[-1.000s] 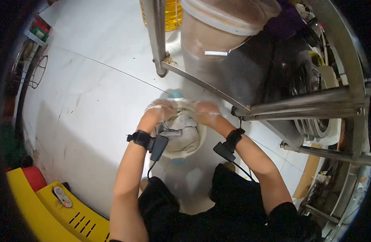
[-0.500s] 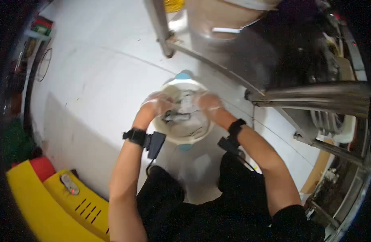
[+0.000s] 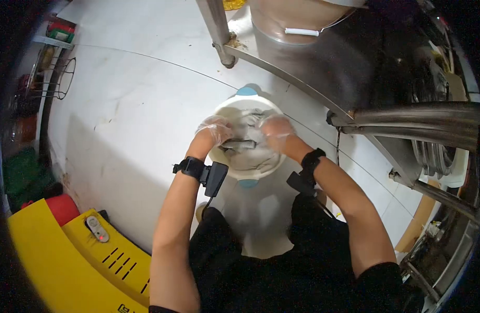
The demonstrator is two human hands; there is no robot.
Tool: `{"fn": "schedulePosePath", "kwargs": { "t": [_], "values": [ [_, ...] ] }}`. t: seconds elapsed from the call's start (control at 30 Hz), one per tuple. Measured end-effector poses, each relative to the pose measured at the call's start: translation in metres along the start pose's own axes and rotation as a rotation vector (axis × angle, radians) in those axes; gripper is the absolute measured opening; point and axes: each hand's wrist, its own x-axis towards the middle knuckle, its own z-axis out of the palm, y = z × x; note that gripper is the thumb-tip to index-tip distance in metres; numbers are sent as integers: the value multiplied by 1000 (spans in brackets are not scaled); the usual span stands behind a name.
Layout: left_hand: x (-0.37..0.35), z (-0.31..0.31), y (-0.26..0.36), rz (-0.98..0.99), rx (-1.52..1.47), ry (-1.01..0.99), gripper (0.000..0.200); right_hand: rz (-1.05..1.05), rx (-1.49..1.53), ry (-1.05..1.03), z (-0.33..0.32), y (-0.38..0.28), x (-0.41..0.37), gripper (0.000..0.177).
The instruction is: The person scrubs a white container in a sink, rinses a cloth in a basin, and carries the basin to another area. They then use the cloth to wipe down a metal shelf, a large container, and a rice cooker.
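Note:
A white round basin (image 3: 215, 152) with blue-grey handles stands on the floor in front of me. Crumpled in it lies a wet-looking grey-white cloth (image 3: 247, 156) with a darker band across it. My left hand (image 3: 217, 130), in a clear plastic glove, is at the basin's left side, its fingers curled into the cloth. At the opposite side my right hand (image 3: 277, 130), gloved the same way, is closed on the cloth, its fingertips partly hidden. Each wrist wears a black strap with a small dark box.
A metal rack (image 3: 287, 78) stands beyond the basin and to its right, with a large bucket (image 3: 292, 15) on its lower shelf. Plates (image 3: 430, 156) are stacked at the right. A yellow appliance (image 3: 57, 261) is at the lower left, near a wire stand (image 3: 65, 78).
The view has shifted slightly, so the basin appears a little further right and higher. Both hands stay in the basin on the cloth, less blurred than before.

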Motion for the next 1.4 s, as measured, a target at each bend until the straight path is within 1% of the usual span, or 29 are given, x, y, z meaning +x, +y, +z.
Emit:
{"fn": "schedulePosePath", "kwargs": {
  "t": [0.03, 0.1, 0.13, 0.2, 0.23, 0.27, 0.3, 0.33, 0.37, 0.43, 0.5, 0.57, 0.6, 0.67, 0.73, 0.8, 0.87, 0.9, 0.93, 0.97, 1.0, 1.03, 1.1, 1.13, 1.2, 1.27, 1.3, 1.37, 1.4],
  "values": [
    [4, 1, 3, -3, 2, 2, 27, -3, 0, 2, -4, 2, -1, 20],
    [17, 5, 3, -298, 116, -163, 15, 153, 190, 46, -12, 10, 0, 21],
    [15, 18, -8, -304, 111, -157, 15, 114, 339, 232, -16, 13, -7, 28],
    [10, 46, -37, 106, 259, 83, 20, 156, 400, 251, -33, 8, -18, 34],
    [13, 44, -33, 100, 261, 87, 20, 212, 472, 276, -42, 6, -21, 41],
    [24, 44, -24, -96, 277, -86, 24, 210, 471, 278, -50, 6, -24, 41],
    [32, 43, -13, -291, 288, -260, 31, 242, 635, 193, -58, 9, -27, 41],
    [32, 35, 1, -402, 207, -261, 38, 274, 799, 107, -62, 11, -29, 42],
    [30, 34, 6, -399, 208, -257, 38, 275, 796, 111, -64, 13, -32, 42],
    [23, 36, 17, -239, 417, -152, 47, 241, 973, 202, -66, 15, -39, 35],
    [18, 45, 28, -262, 394, -151, 54, 261, 940, 165, -60, 20, -40, 33],
    [29, 74, 22, -652, 127, -205, 44, 282, 911, 135, -50, 19, -39, 32],
    [21, 47, 44, -615, 118, -275, 29, 311, 781, 73, -45, 13, -40, 32],
    [27, 61, 28, -527, 157, -261, 25, 308, 581, -7, -35, 5, -43, 34],
    [22, 75, 4, -439, 197, -252, 25, 273, 581, -71, -32, -2, -47, 34],
    [10, 74, -10, -54, 322, 259, 17, 194, 595, -173, -30, -9, -49, 33],
    [13, 61, -11, -39, 322, 190, 19, 81, 596, -159, -28, -19, -49, 32],
    [16, 59, -12, -151, 123, 179, 21, -33, 590, -144, -27, -25, -49, 31],
    [21, 56, -14, -262, -77, 167, 23, -33, 593, -145, -21, -30, -49, 31],
    [29, 52, -15, -253, 245, 33, 28, -113, 606, -84, -12, -35, -49, 30],
    [30, 38, -7, -251, 248, 29, 28, -193, 620, -22, -6, -41, -49, 28],
    [31, 26, -1, -278, 219, 1, 29, -212, 462, -108, -19, -53, -50, 29],
    [33, 19, 0, -303, 192, -33, 32, -250, 377, -81, 1, -58, -47, 30],
    [34, 21, -6, -231, 166, -30, 35, -290, 286, -55, 11, -59, -44, 31],
    [32, 21, -6, -160, 137, -36, 38, -260, 400, 42, 26, -41, -40, 31],
    [27, 5, 20, -222, 7, -156, 60, -201, 608, 237, 30, -12, -33, 32],
    [26, 4, 33, -223, 4, -160, 60, -48, 560, 210, 20, 2, -26, 31],
    [22, 7, 65, -165, 323, -71, 79, 168, 489, 265, 2, 26, -19, 30],
    [19, 8, 83, -186, 407, -168, 84, 233, 471, 347, -1, 33, -19, 30]
  ]
}}
